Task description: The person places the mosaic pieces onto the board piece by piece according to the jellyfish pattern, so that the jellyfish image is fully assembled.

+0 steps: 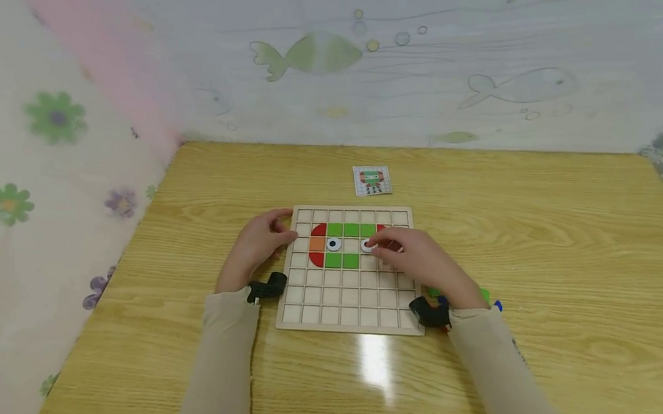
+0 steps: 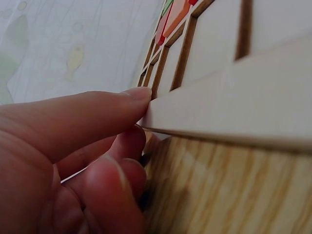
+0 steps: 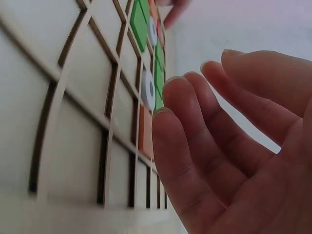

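Observation:
A square wooden grid board (image 1: 329, 295) lies on the table before me. In its upper rows sit several green tiles (image 1: 352, 230), an orange tile (image 1: 317, 244), red rounded tiles (image 1: 316, 259) and two round white eye tiles (image 1: 334, 244). My left hand (image 1: 256, 243) holds the board's left edge, thumb at the rim and the other fingers curled beside it. Over the right-hand eye tile (image 3: 148, 89) hovers my right hand (image 1: 422, 257), its fingers loosely bent. In the right wrist view its thumb and fingers stand apart with nothing between them. An orange tile (image 3: 145, 131) shows by those fingertips.
Behind the board lies a small picture card (image 1: 372, 181) with a coloured tile figure on a grid. Loose pieces, among them a green one (image 1: 485, 294) and a blue one (image 1: 498, 306), are partly hidden by my right forearm. A painted wall borders the table's back.

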### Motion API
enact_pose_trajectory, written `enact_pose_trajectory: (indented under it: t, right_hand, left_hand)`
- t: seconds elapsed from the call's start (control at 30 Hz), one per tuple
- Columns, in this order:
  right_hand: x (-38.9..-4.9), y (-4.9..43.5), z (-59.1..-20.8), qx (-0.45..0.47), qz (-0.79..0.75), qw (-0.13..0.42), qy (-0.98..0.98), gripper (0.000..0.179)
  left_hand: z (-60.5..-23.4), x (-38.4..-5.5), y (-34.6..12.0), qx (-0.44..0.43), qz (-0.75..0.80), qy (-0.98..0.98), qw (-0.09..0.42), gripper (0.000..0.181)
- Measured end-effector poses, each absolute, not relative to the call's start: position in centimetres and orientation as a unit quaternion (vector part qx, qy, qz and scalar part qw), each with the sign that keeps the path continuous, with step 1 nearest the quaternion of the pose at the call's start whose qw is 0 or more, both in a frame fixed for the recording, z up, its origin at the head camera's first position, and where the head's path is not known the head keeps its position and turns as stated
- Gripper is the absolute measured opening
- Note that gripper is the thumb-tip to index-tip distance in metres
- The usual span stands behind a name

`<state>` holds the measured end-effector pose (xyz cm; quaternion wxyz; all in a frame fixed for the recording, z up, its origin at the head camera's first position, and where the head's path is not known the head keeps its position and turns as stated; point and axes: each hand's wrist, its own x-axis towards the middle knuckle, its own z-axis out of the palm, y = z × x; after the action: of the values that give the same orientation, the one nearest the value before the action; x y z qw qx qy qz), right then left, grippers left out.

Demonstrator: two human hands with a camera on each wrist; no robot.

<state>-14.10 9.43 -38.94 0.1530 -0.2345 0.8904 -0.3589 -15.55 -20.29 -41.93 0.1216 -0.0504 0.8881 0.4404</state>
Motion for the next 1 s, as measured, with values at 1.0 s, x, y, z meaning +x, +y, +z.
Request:
enact_pose_trajectory:
  t: [1.0]
  right_hand:
    - [-13.3,17.9,-39.5,-0.213,-0.314,0.252,0.890,0.027]
  left_hand:
    - [-42.0,-15.5,-20.2,-0.054,0.454,0.881,0.121,0.051]
